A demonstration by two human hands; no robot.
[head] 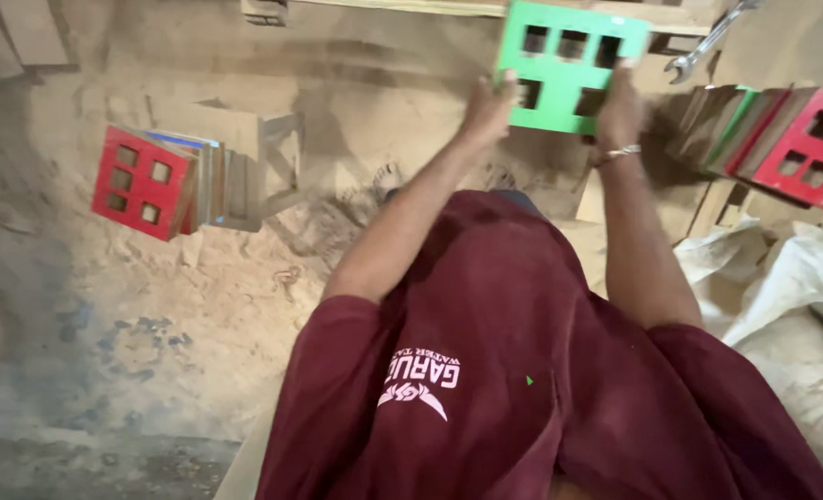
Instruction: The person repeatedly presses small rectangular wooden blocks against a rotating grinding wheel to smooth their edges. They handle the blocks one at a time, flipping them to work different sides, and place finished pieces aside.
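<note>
Both arms stretched forward, hands raised at the same height.

The left hand [488, 106] has its fingers curled shut, thumb side toward the other hand. The right hand [620, 109] is likewise closed in a grip, palm turned inward, a thin bangle at its wrist. Forearms are bare below dark red short sleeves, elbows slightly bent.

Sawdust-covered floor [199, 306] bears stacked panels [166, 181] and sacks [782, 287].
</note>
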